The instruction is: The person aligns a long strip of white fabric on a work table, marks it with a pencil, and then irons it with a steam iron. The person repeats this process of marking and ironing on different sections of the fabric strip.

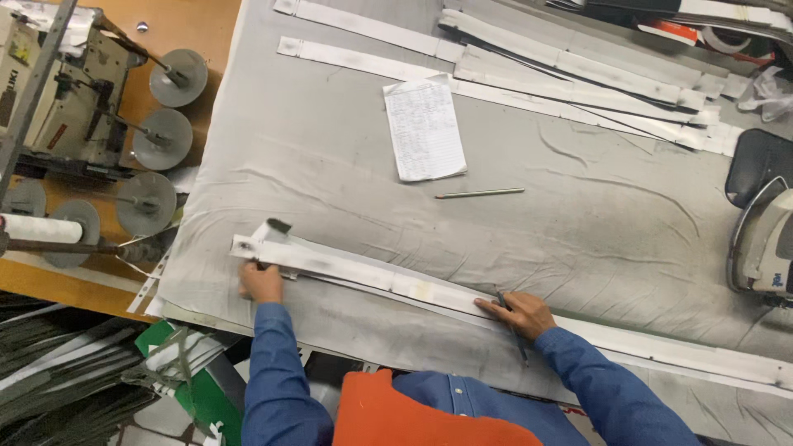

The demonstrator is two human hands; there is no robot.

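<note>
Left hand (pixel 261 282) has its fingers curled onto the near end of a long white strip (pixel 372 277), pinching the edge right where the end flips up. Right hand (pixel 520 312) is further along the same strip, fingers closed around a pencil (pixel 514 330) with the fingertips resting on the strip. The strip runs left to right across the grey table cover (pixel 347 173), slanting toward the person's right, so both hands sit on its long axis, left one at the end. Beyond that: a lined paper sheet (pixel 423 128), a second pencil (pixel 480 193), more white strips (pixel 570 70), an iron (pixel 764 239) at right.
</note>
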